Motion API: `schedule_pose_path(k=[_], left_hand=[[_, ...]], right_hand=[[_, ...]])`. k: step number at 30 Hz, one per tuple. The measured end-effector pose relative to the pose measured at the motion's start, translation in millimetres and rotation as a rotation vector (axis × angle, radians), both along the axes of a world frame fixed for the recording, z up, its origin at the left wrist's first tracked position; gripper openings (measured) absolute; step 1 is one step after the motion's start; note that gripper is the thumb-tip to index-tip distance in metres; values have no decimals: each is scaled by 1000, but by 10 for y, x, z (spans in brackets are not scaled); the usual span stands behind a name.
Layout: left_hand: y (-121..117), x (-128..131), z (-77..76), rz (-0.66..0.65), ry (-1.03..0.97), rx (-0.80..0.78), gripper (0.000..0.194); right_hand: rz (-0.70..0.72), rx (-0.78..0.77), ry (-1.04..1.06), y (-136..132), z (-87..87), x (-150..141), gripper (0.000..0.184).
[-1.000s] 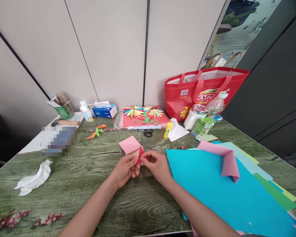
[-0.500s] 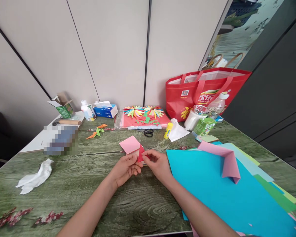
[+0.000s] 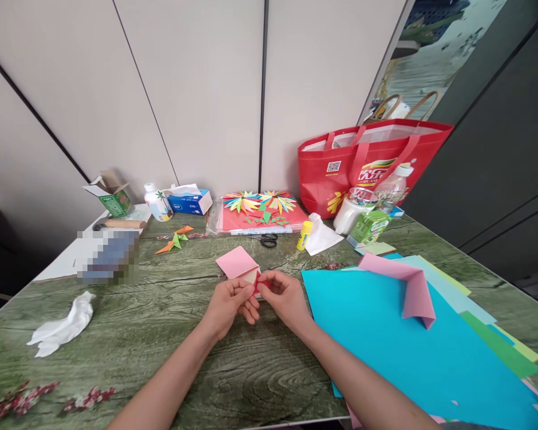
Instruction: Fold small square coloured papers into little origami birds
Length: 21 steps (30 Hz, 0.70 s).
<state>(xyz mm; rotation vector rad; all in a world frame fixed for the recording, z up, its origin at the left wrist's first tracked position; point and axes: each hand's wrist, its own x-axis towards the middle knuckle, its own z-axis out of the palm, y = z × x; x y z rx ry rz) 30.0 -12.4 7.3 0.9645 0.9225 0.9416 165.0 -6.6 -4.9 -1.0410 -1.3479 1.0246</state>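
Observation:
My left hand (image 3: 229,304) and my right hand (image 3: 286,295) meet just above the table's middle, fingers pinched on a small folded red paper piece (image 3: 257,283). Most of that piece is hidden between the fingertips. Right behind the hands lies a pink paper square (image 3: 235,262) flat on the green wood-pattern table (image 3: 170,322). Both forearms stretch in from the bottom edge.
Large blue paper sheets (image 3: 399,346) with a bent pink sheet (image 3: 412,286) cover the right side. Farther back are scissors (image 3: 267,240), a yellow glue stick (image 3: 303,236), a folder with paper stars (image 3: 260,210), a red bag (image 3: 363,161), a tissue box (image 3: 190,200) and bottles. Crumpled tissue (image 3: 63,325) lies left.
My hands have drawn closer together over the red piece, so less of it shows now. Nothing else on the table has moved.

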Motion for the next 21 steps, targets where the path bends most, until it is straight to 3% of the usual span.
schedule_pose_path(k=[8,21], left_hand=[[20,-39,77,-123,-22,14,27],[18,7,37,-8,29,118,28]], right_hand=[[19,-15,77,-16,32,6,13],[99,-29,135,-2,19,-10,13]])
